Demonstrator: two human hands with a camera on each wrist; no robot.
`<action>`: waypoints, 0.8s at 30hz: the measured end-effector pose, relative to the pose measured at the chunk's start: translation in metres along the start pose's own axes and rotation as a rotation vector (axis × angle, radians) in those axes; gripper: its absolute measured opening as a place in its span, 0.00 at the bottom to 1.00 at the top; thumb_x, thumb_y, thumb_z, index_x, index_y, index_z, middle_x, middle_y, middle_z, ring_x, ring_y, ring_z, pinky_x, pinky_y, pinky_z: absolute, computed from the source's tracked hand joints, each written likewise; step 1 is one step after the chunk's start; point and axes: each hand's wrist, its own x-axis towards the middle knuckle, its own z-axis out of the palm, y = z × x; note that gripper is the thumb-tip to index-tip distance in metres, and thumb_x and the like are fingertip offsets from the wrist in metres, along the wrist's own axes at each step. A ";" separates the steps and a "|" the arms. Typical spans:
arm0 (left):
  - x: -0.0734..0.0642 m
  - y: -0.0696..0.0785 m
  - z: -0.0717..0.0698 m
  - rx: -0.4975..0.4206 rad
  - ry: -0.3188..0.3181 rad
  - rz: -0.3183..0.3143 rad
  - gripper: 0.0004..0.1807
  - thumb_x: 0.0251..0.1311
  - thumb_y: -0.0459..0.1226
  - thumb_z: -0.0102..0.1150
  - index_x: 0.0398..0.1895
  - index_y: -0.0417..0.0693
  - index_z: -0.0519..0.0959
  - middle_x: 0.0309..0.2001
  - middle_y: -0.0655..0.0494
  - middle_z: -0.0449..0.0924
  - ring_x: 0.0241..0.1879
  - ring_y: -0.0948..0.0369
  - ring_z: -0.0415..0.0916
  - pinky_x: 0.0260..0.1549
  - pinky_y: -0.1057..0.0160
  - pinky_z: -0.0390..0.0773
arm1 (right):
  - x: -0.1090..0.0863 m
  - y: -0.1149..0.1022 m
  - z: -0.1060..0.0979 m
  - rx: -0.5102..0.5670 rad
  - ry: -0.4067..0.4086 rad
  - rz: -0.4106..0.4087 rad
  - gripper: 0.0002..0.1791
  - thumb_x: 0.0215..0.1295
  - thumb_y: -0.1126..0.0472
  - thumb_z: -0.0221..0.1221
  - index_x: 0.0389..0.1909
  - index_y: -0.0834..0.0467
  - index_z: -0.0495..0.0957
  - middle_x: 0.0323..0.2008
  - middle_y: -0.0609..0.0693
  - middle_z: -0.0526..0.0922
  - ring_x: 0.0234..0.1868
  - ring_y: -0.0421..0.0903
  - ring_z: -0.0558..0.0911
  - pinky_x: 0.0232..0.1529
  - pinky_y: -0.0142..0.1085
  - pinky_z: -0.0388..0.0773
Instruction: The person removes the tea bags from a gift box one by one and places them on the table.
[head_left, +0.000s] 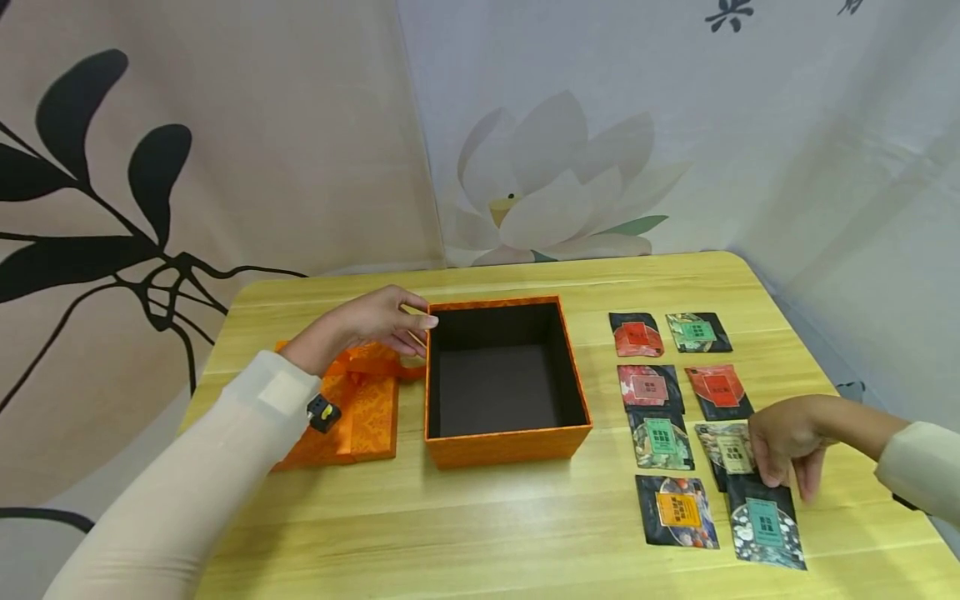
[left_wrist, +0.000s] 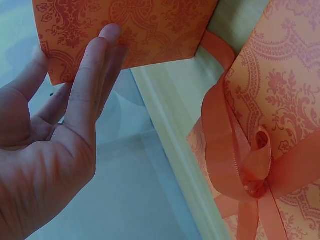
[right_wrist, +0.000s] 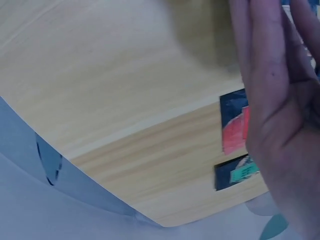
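An orange patterned box (head_left: 510, 447) with a black inside stands in the middle of the table. My left hand (head_left: 382, 321) holds its back left corner, thumb at the rim and fingers along the outer wall; the left wrist view shows these fingers on the patterned side (left_wrist: 145, 35). On the right, the fingertips of my right hand (head_left: 791, 437) touch the upper edge of a black packet with a teal label (head_left: 765, 525). The thumb is apart from the fingers. Just above, a packet with a pale green label (head_left: 731, 454) is partly covered by the hand.
An orange lid with a ribbon (head_left: 375, 417) lies left of the box, partly behind the left arm. Several other packets lie in two columns, among them a red one (head_left: 720, 392), a green one (head_left: 660, 437) and an orange-labelled one (head_left: 678, 511). Curtains stand behind the table.
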 end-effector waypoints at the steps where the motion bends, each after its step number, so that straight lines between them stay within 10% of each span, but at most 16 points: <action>1: 0.000 0.000 0.000 -0.004 0.001 -0.001 0.37 0.77 0.40 0.56 0.80 0.32 0.54 0.58 0.29 0.79 0.46 0.47 0.88 0.53 0.47 0.84 | 0.000 -0.001 0.000 -0.009 0.001 0.001 0.04 0.65 0.71 0.66 0.31 0.61 0.86 0.29 0.57 0.86 0.27 0.58 0.89 0.29 0.43 0.89; 12: -0.002 0.002 0.000 -0.002 0.002 0.004 0.38 0.77 0.39 0.55 0.80 0.31 0.51 0.59 0.29 0.79 0.47 0.46 0.88 0.54 0.46 0.84 | -0.002 -0.017 -0.004 -0.105 0.064 -0.044 0.11 0.74 0.59 0.62 0.31 0.58 0.84 0.25 0.54 0.84 0.21 0.48 0.87 0.26 0.38 0.87; 24: -0.002 0.002 0.002 0.017 0.008 0.002 0.38 0.77 0.40 0.56 0.80 0.31 0.52 0.59 0.29 0.79 0.49 0.44 0.87 0.54 0.46 0.84 | 0.018 -0.030 -0.003 -0.354 0.512 -0.382 0.08 0.74 0.59 0.61 0.41 0.59 0.87 0.31 0.42 0.84 0.26 0.36 0.77 0.28 0.32 0.75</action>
